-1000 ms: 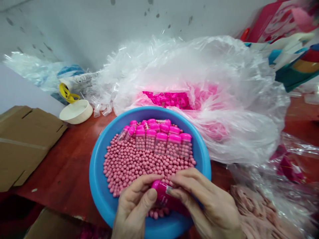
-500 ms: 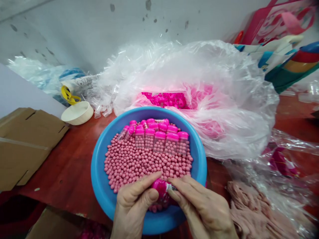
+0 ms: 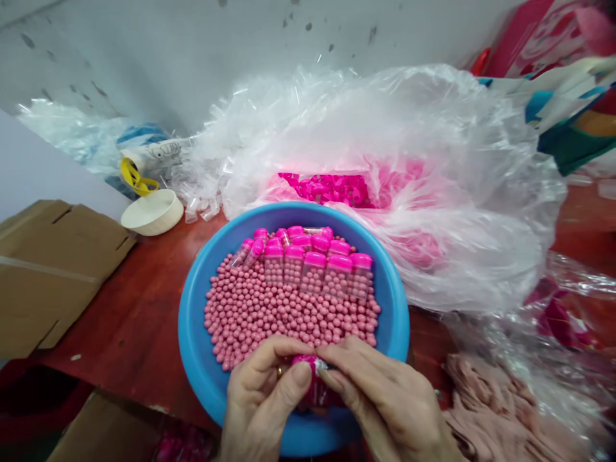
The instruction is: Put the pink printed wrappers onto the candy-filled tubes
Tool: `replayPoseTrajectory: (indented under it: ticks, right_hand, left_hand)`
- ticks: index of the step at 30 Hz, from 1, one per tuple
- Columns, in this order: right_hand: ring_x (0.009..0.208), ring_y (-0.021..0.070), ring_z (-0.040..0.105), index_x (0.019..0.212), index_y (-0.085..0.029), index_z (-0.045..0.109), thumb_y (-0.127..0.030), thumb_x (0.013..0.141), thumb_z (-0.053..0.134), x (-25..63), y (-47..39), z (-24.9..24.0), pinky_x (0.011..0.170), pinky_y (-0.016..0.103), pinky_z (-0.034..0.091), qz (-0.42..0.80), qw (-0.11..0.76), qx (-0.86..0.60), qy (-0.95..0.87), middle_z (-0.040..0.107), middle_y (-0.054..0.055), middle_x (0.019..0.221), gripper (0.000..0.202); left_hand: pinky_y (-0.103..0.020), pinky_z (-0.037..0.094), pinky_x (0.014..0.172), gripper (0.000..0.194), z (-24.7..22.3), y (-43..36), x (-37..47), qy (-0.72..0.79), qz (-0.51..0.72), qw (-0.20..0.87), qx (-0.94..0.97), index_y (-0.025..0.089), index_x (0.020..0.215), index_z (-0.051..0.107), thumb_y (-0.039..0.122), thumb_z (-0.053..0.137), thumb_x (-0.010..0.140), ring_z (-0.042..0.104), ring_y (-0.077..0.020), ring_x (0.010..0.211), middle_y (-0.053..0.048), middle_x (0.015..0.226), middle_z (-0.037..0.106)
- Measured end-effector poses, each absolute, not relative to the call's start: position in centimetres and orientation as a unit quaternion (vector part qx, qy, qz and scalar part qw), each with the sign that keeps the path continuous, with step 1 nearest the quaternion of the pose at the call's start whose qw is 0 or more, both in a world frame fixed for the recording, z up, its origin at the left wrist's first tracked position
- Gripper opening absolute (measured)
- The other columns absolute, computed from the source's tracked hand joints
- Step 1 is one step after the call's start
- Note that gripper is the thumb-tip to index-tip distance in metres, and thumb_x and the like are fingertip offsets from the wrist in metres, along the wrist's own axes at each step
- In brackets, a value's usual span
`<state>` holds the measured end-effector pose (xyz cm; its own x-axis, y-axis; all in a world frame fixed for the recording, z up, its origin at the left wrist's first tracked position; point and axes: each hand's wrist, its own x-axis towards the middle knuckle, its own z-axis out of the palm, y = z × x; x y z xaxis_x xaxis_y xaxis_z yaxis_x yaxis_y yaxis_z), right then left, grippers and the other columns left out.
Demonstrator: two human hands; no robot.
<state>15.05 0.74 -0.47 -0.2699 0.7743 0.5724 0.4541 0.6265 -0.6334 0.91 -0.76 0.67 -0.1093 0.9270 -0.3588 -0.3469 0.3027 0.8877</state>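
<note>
The table was red. A big clear bag lay behind the blue tub. In the tub were pink beads and small jars with bright pink lids. Over the tub's near side, the left hand and right hand both gripped a small pink pack in their fingers.

Red table, blue basin, white dish, brown cardboard, translucent plastic bag
</note>
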Motion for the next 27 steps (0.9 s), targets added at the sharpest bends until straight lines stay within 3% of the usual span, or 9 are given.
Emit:
replayPoseTrajectory:
  ticks: [5,10,14,17,21,27]
  right_hand:
    - [0.067,0.0139,0.070,0.095,-0.013,0.060,-0.015,0.097,0.036,14.6,0.7,-0.4,0.057,0.018,0.054,0.119,0.446,-0.391,-0.796,0.073,0.008,0.075,0.024]
    - [0.075,0.0115,0.070,0.102,-0.015,0.061,-0.016,0.095,0.044,15.1,-0.2,-1.1,0.069,0.014,0.055,0.122,0.456,-0.424,-0.773,0.073,0.005,0.081,0.018]
    - [0.087,0.0133,0.070,0.109,-0.016,0.061,-0.019,0.092,0.050,15.5,-0.8,-2.0,0.081,0.017,0.055,0.124,0.448,-0.459,-0.757,0.074,0.005,0.092,0.020]
    - [0.085,0.0144,0.071,0.109,-0.016,0.062,-0.022,0.093,0.050,15.6,-0.7,-2.4,0.078,0.017,0.057,0.123,0.447,-0.454,-0.761,0.074,0.005,0.091,0.021]
    - [0.077,0.0130,0.072,0.100,-0.017,0.067,-0.019,0.092,0.052,15.5,-0.4,-1.7,0.072,0.015,0.058,0.125,0.439,-0.441,-0.773,0.075,0.004,0.086,0.018]
    - [0.065,0.0158,0.073,0.097,-0.021,0.072,-0.018,0.091,0.051,14.9,-0.6,-0.6,0.063,0.020,0.061,0.113,0.449,-0.467,-0.753,0.076,0.003,0.077,0.022]
  left_hand:
    - [-0.020,0.049,0.038,0.015,0.1,-1.1,0.6,0.531,0.534,0.616,0.233,0.020,0.071,0.071,0.033,0.076,0.068,0.056,-0.0121,0.046,0.002,0.055,0.064]
    - [-0.014,0.048,0.053,0.017,-0.5,-0.9,0.3,0.508,0.552,0.595,0.287,0.022,0.081,0.075,0.037,0.068,0.078,0.059,-0.0081,0.055,0.000,0.066,0.070]
    - [-0.013,0.047,0.050,0.021,-0.5,-0.8,0.7,0.511,0.549,0.597,0.285,0.023,0.086,0.075,0.035,0.077,0.068,0.058,-0.0074,0.052,0.001,0.066,0.070]
    - [-0.014,0.048,0.049,0.012,-0.4,-0.9,0.9,0.555,0.556,0.529,0.321,0.026,0.077,0.078,0.026,0.079,0.065,0.056,-0.0068,0.047,0.003,0.059,0.069]
    - [-0.016,0.052,0.050,0.027,-0.5,-0.8,0.5,0.528,0.553,0.442,0.470,0.036,0.086,0.077,0.017,0.077,0.067,0.063,-0.0105,0.050,0.004,0.064,0.074]
    - [-0.018,0.056,0.065,0.039,-0.7,-1.2,0.1,0.518,0.536,0.354,0.565,0.036,0.099,0.073,0.009,0.072,0.071,0.071,-0.0150,0.067,0.004,0.083,0.078]
